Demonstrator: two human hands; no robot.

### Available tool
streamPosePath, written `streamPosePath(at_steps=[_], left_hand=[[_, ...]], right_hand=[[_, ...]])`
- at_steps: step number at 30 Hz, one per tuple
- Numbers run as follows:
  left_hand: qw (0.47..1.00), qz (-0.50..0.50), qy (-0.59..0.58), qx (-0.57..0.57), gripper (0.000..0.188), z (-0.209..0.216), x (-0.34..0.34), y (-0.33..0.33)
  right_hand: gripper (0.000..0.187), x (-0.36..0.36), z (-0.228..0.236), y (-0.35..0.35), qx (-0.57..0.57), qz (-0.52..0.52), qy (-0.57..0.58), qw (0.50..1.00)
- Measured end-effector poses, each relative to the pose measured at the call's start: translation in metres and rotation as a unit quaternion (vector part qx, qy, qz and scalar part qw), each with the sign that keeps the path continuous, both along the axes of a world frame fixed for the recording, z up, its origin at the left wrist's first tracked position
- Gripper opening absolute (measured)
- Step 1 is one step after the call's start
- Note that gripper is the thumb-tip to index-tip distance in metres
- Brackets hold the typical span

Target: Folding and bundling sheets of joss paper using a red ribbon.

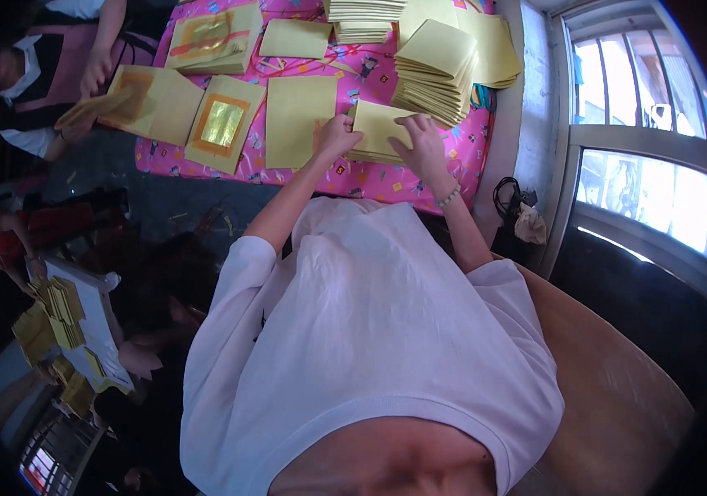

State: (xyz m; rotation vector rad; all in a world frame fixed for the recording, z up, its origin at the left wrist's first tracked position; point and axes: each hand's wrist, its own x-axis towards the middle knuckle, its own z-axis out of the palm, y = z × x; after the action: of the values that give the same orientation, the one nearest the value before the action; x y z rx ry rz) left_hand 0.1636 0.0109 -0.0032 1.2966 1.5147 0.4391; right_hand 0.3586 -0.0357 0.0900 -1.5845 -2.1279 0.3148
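A small stack of yellow paper sheets (378, 126) lies near the front edge of the table, between my two hands. My left hand (338, 137) is closed at the stack's left edge, its fingers curled and its thumb against the paper. On the opposite side, my right hand (424, 147) grips the stack's right edge with bent fingers, thumb towards the near corner. A beaded bracelet (449, 197) circles my right wrist. Just left of my left hand lies a flat yellow sheet (299, 116) with a small orange mark partly behind that hand.
A pink patterned cloth (262, 175) covers the table. Taller yellow paper stacks (436, 62) stand behind my right hand. Gold-foil paper (221, 124) lies farther left, where a co-worker's hand (99, 73) handles sheets. A wall and barred window (651, 91) bound the right side.
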Motion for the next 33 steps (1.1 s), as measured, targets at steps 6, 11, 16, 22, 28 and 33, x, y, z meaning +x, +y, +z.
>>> streamPosePath(at_steps=[6,11,16,22,28,33], left_hand=[[0.983,0.105,-0.147,0.031,0.031,-0.01,-0.007,-0.013],[0.951,0.237,-0.196,-0.023,0.022,-0.014,-0.034,-0.046],[0.93,0.286,-0.224,-0.059,0.02,-0.021,-0.045,-0.088],[0.916,0.319,-0.24,-0.044,0.016,-0.03,-0.039,-0.114],[0.935,0.301,-0.187,-0.012,0.018,-0.054,-0.04,-0.132],[0.932,0.311,-0.179,-0.043,0.019,-0.045,-0.041,-0.136]], right_hand=[[0.045,-0.018,-0.013,0.005,-0.122,0.08,-0.137,0.98],[0.046,-0.014,-0.021,0.01,-0.138,0.117,-0.13,0.975],[0.052,-0.018,-0.023,0.011,-0.13,0.128,-0.118,0.976],[0.065,-0.038,-0.018,0.01,-0.122,0.123,-0.183,0.968],[0.066,-0.052,-0.021,0.012,-0.12,0.105,-0.249,0.955],[0.063,-0.057,-0.024,0.011,-0.135,0.096,-0.29,0.943]])
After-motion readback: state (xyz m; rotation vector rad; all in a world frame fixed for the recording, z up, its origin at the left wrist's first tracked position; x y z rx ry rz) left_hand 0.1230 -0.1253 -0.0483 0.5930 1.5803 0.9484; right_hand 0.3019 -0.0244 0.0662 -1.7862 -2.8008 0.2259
